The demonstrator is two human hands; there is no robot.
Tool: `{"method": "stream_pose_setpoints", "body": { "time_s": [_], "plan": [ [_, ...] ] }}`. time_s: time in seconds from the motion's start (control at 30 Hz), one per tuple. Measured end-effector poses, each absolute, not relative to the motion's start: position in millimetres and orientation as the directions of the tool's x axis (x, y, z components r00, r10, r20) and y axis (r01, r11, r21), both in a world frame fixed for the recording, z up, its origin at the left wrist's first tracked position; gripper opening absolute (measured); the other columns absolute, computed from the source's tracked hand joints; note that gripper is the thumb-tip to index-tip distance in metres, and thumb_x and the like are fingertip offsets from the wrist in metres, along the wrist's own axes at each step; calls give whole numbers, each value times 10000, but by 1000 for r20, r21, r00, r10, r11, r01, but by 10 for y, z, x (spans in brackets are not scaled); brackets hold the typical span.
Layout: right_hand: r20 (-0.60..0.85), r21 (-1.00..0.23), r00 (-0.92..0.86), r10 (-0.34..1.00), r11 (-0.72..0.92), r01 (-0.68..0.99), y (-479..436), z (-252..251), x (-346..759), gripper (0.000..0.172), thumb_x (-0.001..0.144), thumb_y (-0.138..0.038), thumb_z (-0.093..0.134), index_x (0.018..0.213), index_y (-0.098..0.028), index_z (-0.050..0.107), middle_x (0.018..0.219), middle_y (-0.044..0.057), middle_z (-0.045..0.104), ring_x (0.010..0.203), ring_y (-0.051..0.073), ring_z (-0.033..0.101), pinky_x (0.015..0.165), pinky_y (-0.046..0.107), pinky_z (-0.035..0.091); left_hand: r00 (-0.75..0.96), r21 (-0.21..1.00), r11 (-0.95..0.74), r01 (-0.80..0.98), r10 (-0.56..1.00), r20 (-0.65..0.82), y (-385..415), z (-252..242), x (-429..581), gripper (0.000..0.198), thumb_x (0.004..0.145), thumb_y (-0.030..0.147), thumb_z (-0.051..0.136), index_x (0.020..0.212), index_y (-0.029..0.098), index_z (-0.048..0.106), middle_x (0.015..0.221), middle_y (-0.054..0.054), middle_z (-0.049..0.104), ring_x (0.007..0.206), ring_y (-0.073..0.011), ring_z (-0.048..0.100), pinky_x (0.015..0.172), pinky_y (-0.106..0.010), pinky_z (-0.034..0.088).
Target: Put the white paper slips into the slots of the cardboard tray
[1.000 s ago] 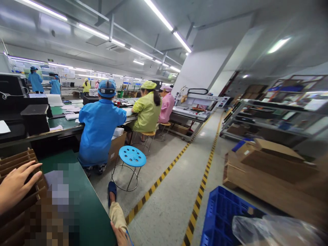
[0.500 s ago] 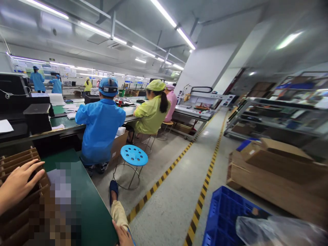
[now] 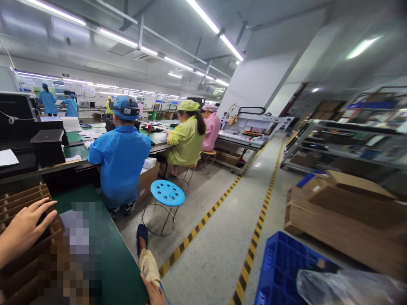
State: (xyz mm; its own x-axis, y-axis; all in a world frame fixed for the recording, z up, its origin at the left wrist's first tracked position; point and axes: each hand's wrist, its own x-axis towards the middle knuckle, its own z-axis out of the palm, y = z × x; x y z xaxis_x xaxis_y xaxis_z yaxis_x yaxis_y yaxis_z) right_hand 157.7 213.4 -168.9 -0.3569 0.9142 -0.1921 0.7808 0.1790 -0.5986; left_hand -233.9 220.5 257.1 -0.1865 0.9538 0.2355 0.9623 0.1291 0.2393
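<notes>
My left hand (image 3: 28, 226) lies on a brown cardboard divider grid (image 3: 23, 197) at the lower left, its fingers spread over the slots and holding nothing I can see. The grid stands on a green tabletop (image 3: 119, 258). A pale sheet beside the grid is blurred into blocks, as is part of the grid. My right hand (image 3: 154, 291) touches the right edge of the green tabletop at the bottom of the view. Its fingers look stretched out, and part of the hand is cut off by the frame.
A blue round stool (image 3: 167, 192) stands beyond my outstretched foot (image 3: 142, 233). Co-workers in blue (image 3: 122, 165), yellow-green (image 3: 187, 142) and pink sit along a workbench. Yellow-black floor lines (image 3: 254, 237) mark an aisle. A blue plastic pallet (image 3: 276, 267) and flattened cardboard boxes (image 3: 337, 216) lie right.
The co-worker in blue has shifted slightly left and the head has turned. The co-worker in yellow-green leans a little to the left. My hands stay in place.
</notes>
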Motion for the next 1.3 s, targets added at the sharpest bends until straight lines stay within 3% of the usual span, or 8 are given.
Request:
{"method": "stream_pose_setpoints", "body": {
  "time_s": [0.2, 0.5, 1.3],
  "plan": [
    [-229, -578, -352, 907, 165, 799, 2143, -1655, 1562, 983, 539, -99, 479, 1432, -454, 274, 1406, -93, 503, 1342, 280, 409, 1108, 459, 313, -185, 233, 129, 964, 954, 236, 2200, 2558, -2354, 747, 782, 625, 280, 1251, 136, 593, 1365, -125, 524, 1251, -306, 489, 1112, -456, 300],
    [-257, -538, -352, 900, 170, 826, 2143, -1667, 1538, 1015, 507, -71, 486, 1460, -346, 268, 1436, -23, 477, 1348, 297, 392, 1116, 465, 295, -222, 251, 168, 953, 953, 205, 2176, 2660, -2246, 836, 723, 656, 242, 1254, 114, 593, 1368, -140, 514, 1271, -316, 462, 1105, -465, 303],
    [-218, -503, -374, 901, 224, 835, 2158, -1864, 1550, 1021, 538, -58, 477, 1470, -362, 192, 1441, -40, 469, 1351, 263, 396, 1109, 438, 313, -221, 234, 175, 956, 957, 186, 2172, 2684, -2215, 855, 716, 649, 219, 1261, 105, 590, 1373, -140, 512, 1262, -318, 473, 1100, -467, 303]
  ]
}}
